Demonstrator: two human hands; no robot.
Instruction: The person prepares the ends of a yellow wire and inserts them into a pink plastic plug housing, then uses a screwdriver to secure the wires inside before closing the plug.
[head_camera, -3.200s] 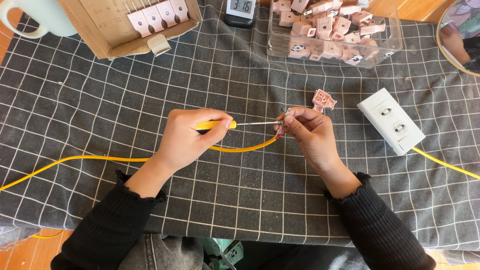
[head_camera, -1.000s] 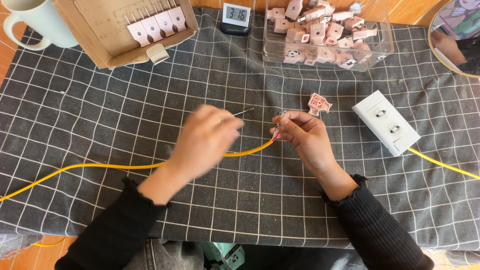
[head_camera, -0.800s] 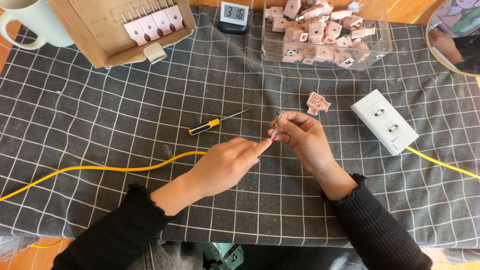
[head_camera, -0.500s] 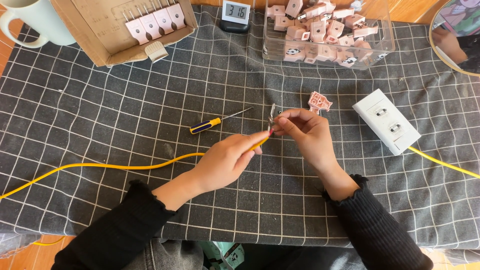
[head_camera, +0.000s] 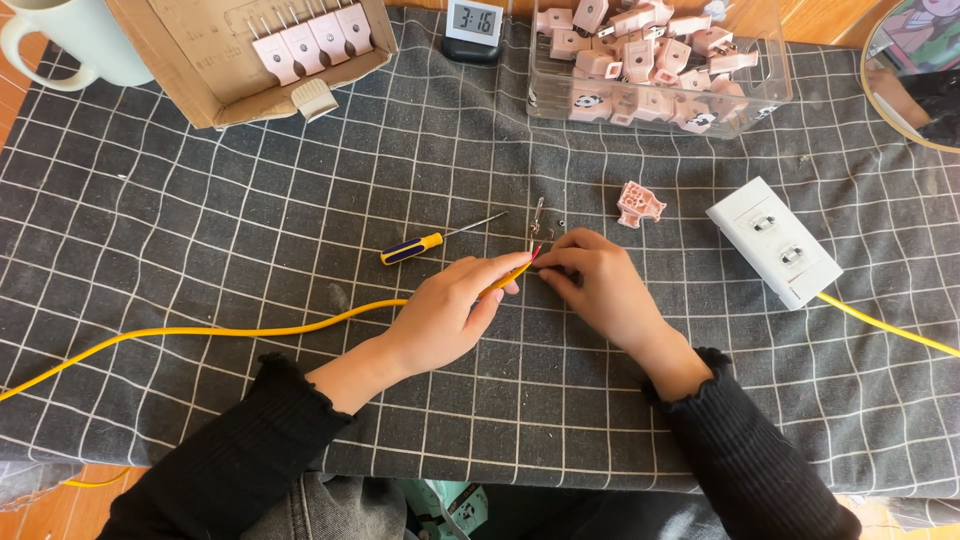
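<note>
Pinching the stripped end of the yellow cable between thumb and forefinger, my left hand is closed on it just behind the bared wires, one of them red. My right hand is closed too, fingertips nipped on something small at the wire tips; it is too tiny to name from here. Both hands sit mid-tabletop on the grey checked cloth, touching at the fingertips. A bent metal contact pin and a screw-sized bit lie on the cloth just above my knuckles. The screwdriver, yellow and dark blue handle, lies loose near my left hand, blade pointing right. A pink plug shell rests near my right hand, and the white socket block with its own yellow lead sits further right. Along the far edge: clear box of pink plug parts, cardboard tray of finished plugs, small digital clock, pale mug. Risks, as I judge them: fine strands could splay or snap if I twist hard; the loose pin and small bit could get knocked and lost in the cloth weave; slack in the cable trailing off left could tug the end out of my pinch.
</note>
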